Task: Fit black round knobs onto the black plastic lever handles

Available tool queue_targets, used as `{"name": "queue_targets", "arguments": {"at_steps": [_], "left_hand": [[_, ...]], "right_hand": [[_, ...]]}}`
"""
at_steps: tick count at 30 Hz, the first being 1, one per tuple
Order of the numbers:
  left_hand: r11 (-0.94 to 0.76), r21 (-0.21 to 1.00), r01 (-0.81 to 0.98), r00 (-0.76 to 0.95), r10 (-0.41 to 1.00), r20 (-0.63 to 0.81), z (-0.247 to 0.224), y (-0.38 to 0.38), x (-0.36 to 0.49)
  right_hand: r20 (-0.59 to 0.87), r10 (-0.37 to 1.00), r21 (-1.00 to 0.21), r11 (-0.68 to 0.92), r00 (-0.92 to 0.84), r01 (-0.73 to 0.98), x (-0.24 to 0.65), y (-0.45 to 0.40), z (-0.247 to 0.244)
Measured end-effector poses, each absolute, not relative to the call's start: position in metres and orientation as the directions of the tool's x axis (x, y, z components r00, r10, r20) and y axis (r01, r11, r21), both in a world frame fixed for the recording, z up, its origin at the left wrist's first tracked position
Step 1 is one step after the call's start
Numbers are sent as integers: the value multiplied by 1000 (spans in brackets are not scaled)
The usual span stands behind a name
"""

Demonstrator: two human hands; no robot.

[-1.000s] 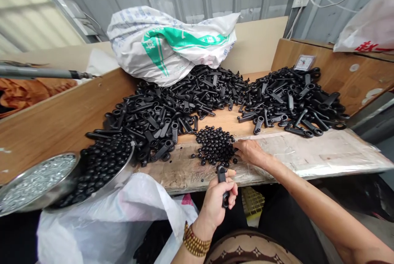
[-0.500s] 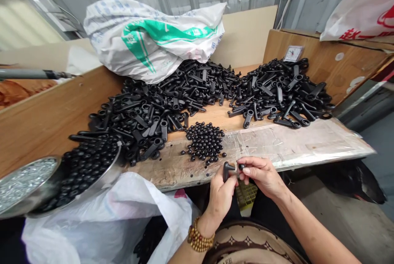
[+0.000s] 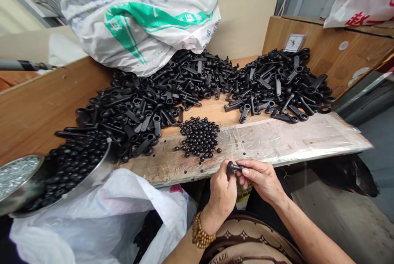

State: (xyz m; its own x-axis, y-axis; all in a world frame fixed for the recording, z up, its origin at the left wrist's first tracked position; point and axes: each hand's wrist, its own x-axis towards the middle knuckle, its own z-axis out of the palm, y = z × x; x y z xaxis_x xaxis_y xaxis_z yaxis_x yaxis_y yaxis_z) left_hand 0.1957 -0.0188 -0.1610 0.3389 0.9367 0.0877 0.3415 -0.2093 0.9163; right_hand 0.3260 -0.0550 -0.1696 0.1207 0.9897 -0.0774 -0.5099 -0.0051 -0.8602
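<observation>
Wrapped in my left hand (image 3: 222, 192) is a black handle (image 3: 230, 168), its narrower end pointing right. My right hand (image 3: 261, 180) pinches a small black ball (image 3: 241, 168) between thumb and fingertips, against that end of the handle. Beyond the hands, a small pile of black balls (image 3: 200, 136) lies on the bench. Large heaps of black handles (image 3: 147, 95) and more handles (image 3: 277, 83) spread behind it.
At the left stand a metal bowl of black balls (image 3: 70, 165) and a bowl of shiny metal pieces (image 3: 18, 173). An open white bag (image 3: 101, 206) hangs below the taped bench edge (image 3: 295, 141). A small clock (image 3: 294, 43) leans at the back right.
The ball in my right hand has come against the end of the handle; before, a gap separated them. The view has shifted slightly, so the bench contents appear further left and higher.
</observation>
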Motion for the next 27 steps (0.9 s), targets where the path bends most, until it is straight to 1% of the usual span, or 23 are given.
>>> {"name": "queue_targets", "arguments": {"at_steps": [3,6,8,9,11,13,15,16,17,18,20,22,24,26,27], "left_hand": [[-217,897,386,286,952,108,-168,-19,195],[-207,905,371,293,951,98,-172,-19,195],[-222,892,393,304,947,102,-172,-17,195],[-247,872,424,318,941,112,-172,-14,195],[-339,791,509,383,912,144,-167,-6,195],[-448,661,602,466,869,165,-159,4,197],[-534,509,676,536,829,158,-147,15,204],[-568,440,695,566,811,152,-142,20,209],[-602,392,696,597,788,151,-138,24,216],[-626,371,686,618,770,158,-136,27,223],[-642,396,657,628,756,184,-138,31,237],[-630,449,634,623,759,187,-145,31,250],[-628,472,618,634,754,173,-152,29,257],[-628,485,609,634,753,179,-155,27,259],[-621,494,609,622,760,188,-155,27,259]], "right_hand": [[-20,976,-904,75,218,-421,318,-56,-171],[90,943,-949,179,321,-259,309,-56,-173],[146,926,-964,212,347,-161,309,-53,-174],[153,932,-973,200,328,-116,313,-51,-175],[134,968,-991,136,212,2,328,-46,-171],[111,989,-978,91,99,188,350,-39,-161],[166,979,-931,116,118,345,370,-33,-143],[228,959,-914,151,167,378,377,-30,-133],[296,929,-905,197,224,377,381,-28,-124],[353,895,-902,249,271,354,381,-25,-116],[409,855,-901,324,319,288,376,-19,-110],[367,878,-923,302,307,240,369,-10,-115],[269,918,-953,210,293,218,367,-5,-126],[197,927,-971,140,320,194,373,-7,-134],[186,919,-975,127,348,184,378,-10,-134]]}}
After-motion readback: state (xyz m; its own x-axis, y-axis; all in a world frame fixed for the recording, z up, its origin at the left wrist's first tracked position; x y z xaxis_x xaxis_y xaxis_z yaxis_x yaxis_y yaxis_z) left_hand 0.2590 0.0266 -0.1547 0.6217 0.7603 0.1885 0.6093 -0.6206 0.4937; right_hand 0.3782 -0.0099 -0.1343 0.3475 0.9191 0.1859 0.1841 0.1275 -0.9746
